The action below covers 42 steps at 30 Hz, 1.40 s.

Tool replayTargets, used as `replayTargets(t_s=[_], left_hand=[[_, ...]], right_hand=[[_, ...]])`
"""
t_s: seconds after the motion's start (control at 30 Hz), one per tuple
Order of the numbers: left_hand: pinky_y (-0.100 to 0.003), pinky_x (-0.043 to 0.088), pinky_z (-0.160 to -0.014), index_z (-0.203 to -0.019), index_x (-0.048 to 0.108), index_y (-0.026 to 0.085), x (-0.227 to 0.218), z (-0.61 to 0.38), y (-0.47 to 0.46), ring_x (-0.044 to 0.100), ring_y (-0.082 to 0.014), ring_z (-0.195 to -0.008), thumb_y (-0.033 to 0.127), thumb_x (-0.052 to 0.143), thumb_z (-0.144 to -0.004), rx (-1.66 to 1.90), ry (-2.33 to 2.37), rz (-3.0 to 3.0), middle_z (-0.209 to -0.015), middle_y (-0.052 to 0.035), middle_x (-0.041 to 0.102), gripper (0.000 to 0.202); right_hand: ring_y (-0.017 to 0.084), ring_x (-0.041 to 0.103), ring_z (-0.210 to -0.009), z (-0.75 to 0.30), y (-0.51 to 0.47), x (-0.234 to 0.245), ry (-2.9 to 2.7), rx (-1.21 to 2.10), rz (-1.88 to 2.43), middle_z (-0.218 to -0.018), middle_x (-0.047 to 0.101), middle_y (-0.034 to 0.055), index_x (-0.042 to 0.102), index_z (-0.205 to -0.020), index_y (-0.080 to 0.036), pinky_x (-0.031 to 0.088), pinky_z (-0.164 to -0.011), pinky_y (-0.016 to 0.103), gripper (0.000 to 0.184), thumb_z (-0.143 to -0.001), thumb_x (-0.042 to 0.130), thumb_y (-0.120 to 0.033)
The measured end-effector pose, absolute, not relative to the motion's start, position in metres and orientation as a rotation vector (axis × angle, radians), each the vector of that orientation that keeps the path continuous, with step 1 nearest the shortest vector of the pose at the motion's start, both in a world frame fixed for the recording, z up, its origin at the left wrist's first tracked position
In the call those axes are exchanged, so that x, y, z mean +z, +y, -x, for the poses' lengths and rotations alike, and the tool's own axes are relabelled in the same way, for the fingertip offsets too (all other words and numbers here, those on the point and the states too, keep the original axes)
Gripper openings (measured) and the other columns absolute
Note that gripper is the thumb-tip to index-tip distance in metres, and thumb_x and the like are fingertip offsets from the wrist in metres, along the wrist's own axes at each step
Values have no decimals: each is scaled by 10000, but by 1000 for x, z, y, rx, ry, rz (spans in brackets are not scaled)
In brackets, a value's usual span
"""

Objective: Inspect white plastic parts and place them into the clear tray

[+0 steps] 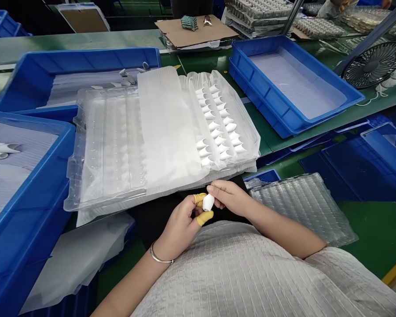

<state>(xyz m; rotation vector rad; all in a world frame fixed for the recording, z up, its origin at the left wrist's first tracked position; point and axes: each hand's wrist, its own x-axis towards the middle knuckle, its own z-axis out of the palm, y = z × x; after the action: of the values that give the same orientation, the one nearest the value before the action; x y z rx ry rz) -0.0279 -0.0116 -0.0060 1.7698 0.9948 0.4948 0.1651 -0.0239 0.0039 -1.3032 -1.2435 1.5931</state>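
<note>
A small white plastic cap (pixel 208 202) is pinched between both my hands just above my lap. My left hand (pixel 181 222) wears yellow finger cots on thumb and forefinger and grips the cap from the left. My right hand (pixel 229 197) closes its fingertips on the cap from the right. Just beyond them lies a clear blister tray (pixel 108 145) under a loose plastic sheet (pixel 166 127), with rows of white caps (pixel 218 125) in its right-hand columns.
Blue bins stand at the left (pixel 26 220), the back left (pixel 36 75) and the right (pixel 293 83). An empty clear tray (pixel 303 207) lies at my right. A black fan (pixel 374 64) is at the far right. Cardboard (pixel 194 31) and stacked trays sit behind.
</note>
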Motion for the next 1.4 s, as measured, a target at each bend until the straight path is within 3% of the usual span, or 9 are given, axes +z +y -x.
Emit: replayTargets(t_s=[0.37,0.47,0.57,0.7,0.8,1.27,1.4], left_hand=[[-305,523,-701,-1145,585,213,-9,28,-13,602,-155,-776,351,644,-868,542,982,-1632,-939,-32,655,315],[-291,510,-665,-1101,584,200,-8,27,-12,592,-147,-731,352,649,-861,542,1008,-1629,-865,-14,641,292],[-291,499,-658,-1020,592,192,-8,26,-12,595,-154,-738,365,654,-853,522,1005,-1658,-845,-12,636,249],[-312,507,-703,-1031,585,194,-10,26,-14,614,-172,-794,379,652,-855,525,976,-1561,-892,-26,643,264],[-323,512,-743,-1098,571,202,-12,27,-15,620,-176,-839,360,664,-853,532,938,-1436,-944,-37,646,306],[-296,507,-707,-1176,578,226,-9,24,-14,572,-140,-765,296,642,-865,536,965,-1507,-922,-19,627,325],[-282,497,-666,-1123,612,215,-4,23,-13,556,-136,-717,265,629,-862,526,969,-1569,-859,-11,615,266]], right_hand=[[108,499,-578,-176,-24,0,-1177,1560,1335,-675,570,-1,546,-756,-167,382,-539,239,386,-956,472,-489],[108,484,-617,-171,-29,3,-1175,1498,1315,-705,529,-28,543,-835,-177,387,-563,237,321,-873,627,-484],[104,465,-619,-165,-33,5,-1213,1490,1350,-717,517,-49,518,-855,-193,367,-542,224,383,-733,799,-422],[110,493,-616,-163,-31,3,-1214,1518,1283,-677,536,-30,518,-757,-179,377,-559,237,329,-871,650,-457],[119,525,-587,-166,-27,-2,-1119,1546,1262,-640,558,-14,522,-729,-178,393,-544,245,392,-932,521,-513],[121,503,-622,-176,-28,1,-1127,1576,1310,-692,538,-15,585,-861,-168,402,-570,248,388,-910,543,-550],[126,513,-689,-176,-25,-1,-1204,1664,1203,-756,565,-7,614,-856,-154,415,-651,263,370,-848,660,-521]])
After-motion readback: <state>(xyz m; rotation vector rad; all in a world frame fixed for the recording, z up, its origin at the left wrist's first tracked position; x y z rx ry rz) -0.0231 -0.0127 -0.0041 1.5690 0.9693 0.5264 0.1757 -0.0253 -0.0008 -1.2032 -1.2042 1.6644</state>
